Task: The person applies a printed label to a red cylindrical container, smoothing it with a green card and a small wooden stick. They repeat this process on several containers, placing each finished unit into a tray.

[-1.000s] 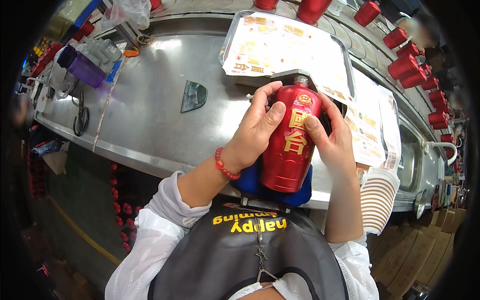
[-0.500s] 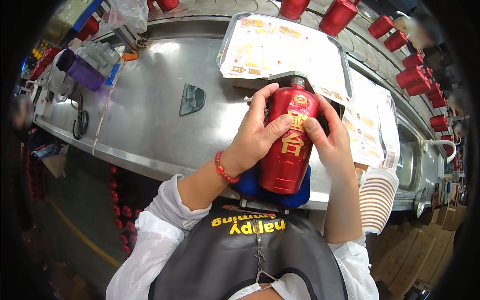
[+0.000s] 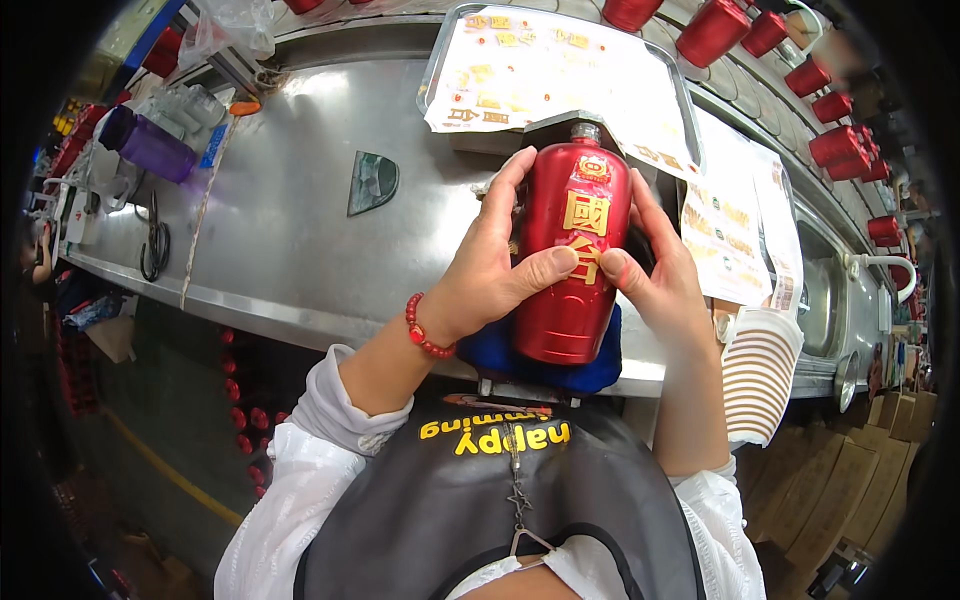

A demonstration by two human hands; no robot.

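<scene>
A red bottle with raised gold characters and a bare threaded neck lies tilted before me, its neck pointing away. My left hand wraps its left side, thumb pressed on the front by the lower character. On the other side my right hand grips it, its thumb on the right edge of that same character. A blue cloth lies under the bottle's base. Behind the neck shows part of a grey angular support. My fingers behind the bottle are partly hidden.
Sheets of gold stickers cover a metal tray beyond the bottle. A dark green scraper-like plate lies on the steel table. Purple drinking bottle at left; stacked paper cups at right. Red bottles stand along a conveyor.
Both thumbs have slid down the bottle's front, the left one from the upper character to the lower. My view has shifted slightly, and the bottles on the conveyor have moved right.
</scene>
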